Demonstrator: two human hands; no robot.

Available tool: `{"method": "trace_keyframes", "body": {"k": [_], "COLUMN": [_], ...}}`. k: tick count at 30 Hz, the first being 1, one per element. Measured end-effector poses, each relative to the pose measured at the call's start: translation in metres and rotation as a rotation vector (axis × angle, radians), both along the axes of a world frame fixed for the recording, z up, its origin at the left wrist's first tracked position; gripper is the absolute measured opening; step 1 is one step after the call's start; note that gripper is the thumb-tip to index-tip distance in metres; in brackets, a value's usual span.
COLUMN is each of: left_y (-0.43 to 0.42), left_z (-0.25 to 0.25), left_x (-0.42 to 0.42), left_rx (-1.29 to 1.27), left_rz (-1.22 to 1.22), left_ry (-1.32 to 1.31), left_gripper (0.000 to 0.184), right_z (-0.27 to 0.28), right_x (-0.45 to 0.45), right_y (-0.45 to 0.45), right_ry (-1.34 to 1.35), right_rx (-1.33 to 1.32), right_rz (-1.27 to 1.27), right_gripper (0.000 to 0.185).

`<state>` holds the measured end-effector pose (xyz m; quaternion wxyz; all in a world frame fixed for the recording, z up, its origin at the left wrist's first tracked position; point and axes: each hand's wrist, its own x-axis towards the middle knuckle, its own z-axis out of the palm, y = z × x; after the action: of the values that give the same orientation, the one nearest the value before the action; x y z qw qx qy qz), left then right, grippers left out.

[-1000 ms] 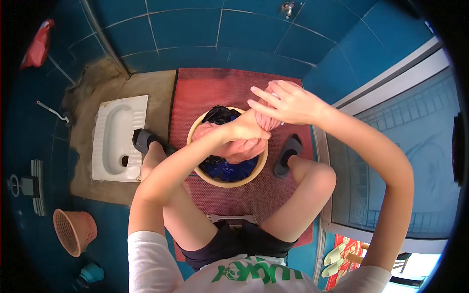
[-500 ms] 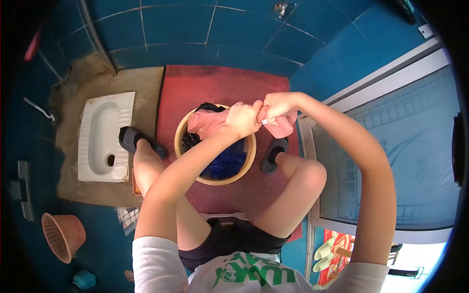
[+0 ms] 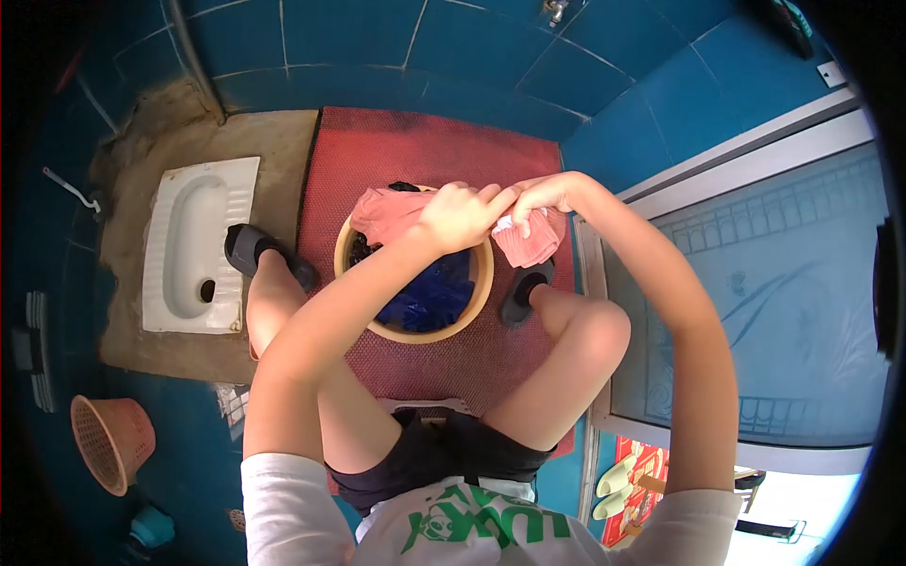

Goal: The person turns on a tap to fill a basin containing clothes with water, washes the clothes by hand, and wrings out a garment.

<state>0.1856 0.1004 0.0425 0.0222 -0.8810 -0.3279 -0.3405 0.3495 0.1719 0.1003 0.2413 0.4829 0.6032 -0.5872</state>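
Observation:
A pink ribbed garment (image 3: 387, 215) stretches across both hands above the tub. My left hand (image 3: 462, 217) is closed around its middle, the fingers partly hidden. Close against it, my right hand (image 3: 543, 196) grips the other end with bent fingers, and a bunched ribbed part with a small white patch hangs below. On the left, the garment droops over the rim of the round yellowish tub (image 3: 484, 292). Inside the tub lie dark blue cloth (image 3: 429, 300) and black cloth (image 3: 361, 249), both looking wet.
The tub stands on a red mat (image 3: 377, 141) between my feet in dark slippers. A white squat toilet (image 3: 245, 203) lies to the left, a pink basket (image 3: 127, 439) at lower left. A sliding door (image 3: 746, 283) is on the right, a tap (image 3: 555, 11) on the far wall.
My fingers have shifted on the pink garment, the right hand's grip looking looser and less fist-like. The whole view has tilted slightly, moving the tub a little up the picture.

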Motion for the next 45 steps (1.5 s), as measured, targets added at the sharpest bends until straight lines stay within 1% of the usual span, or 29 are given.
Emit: {"method": "trace_keyframes", "body": {"k": [4, 6, 10, 12, 13, 14, 15, 16, 17, 18, 19, 21, 24, 25, 27, 28, 29, 31, 33, 34, 35, 37, 38, 39, 40, 41, 43, 44, 45], "left_y": [-0.003, -0.007, -0.007, -0.002, -0.004, -0.002, 0.003, 0.008, 0.01, 0.01, 0.009, 0.005, 0.006, 0.006, 0.001, -0.005, -0.01, -0.009, -0.007, -0.013, -0.021, -0.032, -0.031, -0.029, -0.03, -0.029, -0.031, -0.031, -0.032], "left_z": [-0.01, -0.007, -0.005, -0.007, 0.0, 0.004, 0.006, 0.003, 0.005, 0.01, 0.014, 0.029, 0.027, 0.027, 0.028, 0.039, 0.042, 0.03, 0.019, 0.03, 0.041, 0.051, 0.048, 0.044, 0.048, 0.053, 0.065, 0.066, 0.066], "left_x": [-0.001, 0.0, 0.001, -0.004, -0.007, -0.012, -0.019, -0.025, -0.032, -0.038, -0.044, -0.054, -0.06, -0.061, -0.065, -0.066, -0.068, -0.071, -0.076, -0.078, -0.082, -0.084, -0.084, -0.082, -0.081, -0.083, -0.079, -0.077, -0.074], "left_rx": [-0.035, -0.09, -0.141, -0.177, -0.238, -0.26, -0.28, -0.282, -0.277, -0.291, -0.313, -0.505, -0.403, -0.404, -0.373, -0.427, -0.46, -0.52, -0.549, -0.532, -0.652, -0.693, -0.598, -0.502, -0.519, -0.587, -0.723, -0.719, -0.676], "left_rz": [-0.059, -0.115, -0.105, -0.136, -0.087, -0.079, -0.067, -0.045, -0.031, -0.04, -0.052, -0.056, -0.051, -0.06, -0.152, -0.24, -0.233, -0.25, -0.259, -0.292, -0.296, -0.221, -0.272, -0.324, -0.322, -0.284, -0.286, -0.29, -0.297], "left_ry": [0.069, 0.062, 0.047, 0.045, -0.049, -0.114, -0.178, -0.227, -0.221, -0.278, -0.334, -0.382, -0.453, -0.443, -0.503, -0.504, -0.476, -0.511, -0.509, -0.52, -0.492, -0.367, -0.389, -0.412, -0.504, -0.476, -0.491, -0.497, -0.461], "left_gripper": [0.06, 0.067, 0.068, 0.063, 0.06, 0.058, 0.057, 0.056, 0.056, 0.056, 0.056, 0.056, 0.055, 0.055, 0.055, 0.055, 0.055, 0.055, 0.055, 0.055, 0.057, 0.058, 0.059, 0.059, 0.06, 0.061, 0.061, 0.061, 0.06], "right_z": [0.003, 0.001, 0.003, 0.0, 0.011, 0.024, 0.039, 0.049, 0.045, 0.055, 0.067, 0.08, 0.078, 0.081, 0.072, 0.071, 0.072, 0.084, 0.092, 0.097, 0.103, 0.107, 0.106, 0.104, 0.103, 0.105, 0.106, 0.105, 0.102], "right_x": [-0.002, 0.003, 0.013, 0.031, 0.038, 0.049, 0.055, 0.053, 0.056, 0.059, 0.055, 0.048, 0.027, 0.017, -0.002, -0.012, -0.021, -0.032, -0.044, -0.048, -0.049, -0.057, -0.059, -0.061, -0.063, -0.064, -0.06, -0.058, -0.056], "right_y": [-0.01, -0.01, -0.008, 0.005, 0.007, 0.012, 0.006, -0.009, -0.015, -0.026, -0.037, -0.054, -0.059, -0.057, -0.042, -0.038, -0.036, -0.029, -0.022, -0.022, -0.026, -0.036, -0.036, -0.036, -0.035, -0.034, -0.037, -0.038, -0.04], "right_ry": [-0.019, 0.079, 0.161, 0.386, 0.543, 0.581, 0.61, 0.542, 0.613, 0.457, 0.406, 0.289, 0.43, 0.429, 0.402, 0.526, 0.648, 0.65, 0.817, 0.888, 0.839, 0.935, 0.94, 0.967, 0.99, 1.021, 0.935, 0.929, 0.889], "right_rx": [-0.091, -0.101, -0.093, 0.016, -0.083, -0.214, 0.147, 0.65, 0.992, 1.37, 1.636, 1.839, 1.844, 1.924, 2.196, 2.11, 2.015, 2.044, 1.993, 1.9, 1.811, 1.782, 1.787, 1.767, 1.74, 1.819, 1.754, 1.752, 1.721], "right_rz": [0.006, -0.029, -0.026, -0.172, -0.38, -0.555, -0.581, -0.554, -0.426, -0.141, 0.103, 0.591, 0.746, 0.843, 1.173, 1.245, 1.315, 1.402, 1.581, 1.625, 1.668, 1.624, 1.615, 1.487, 1.362, 1.334, 1.197, 1.204, 1.087], "right_gripper": [0.041, 0.042, 0.038, 0.035, 0.033, 0.037, 0.04, 0.048, 0.062, 0.08, 0.089, 0.089, 0.078, 0.068, 0.061, 0.06, 0.06, 0.063, 0.064, 0.064, 0.058, 0.048, 0.048, 0.043, 0.039, 0.037, 0.037, 0.037, 0.039]}}
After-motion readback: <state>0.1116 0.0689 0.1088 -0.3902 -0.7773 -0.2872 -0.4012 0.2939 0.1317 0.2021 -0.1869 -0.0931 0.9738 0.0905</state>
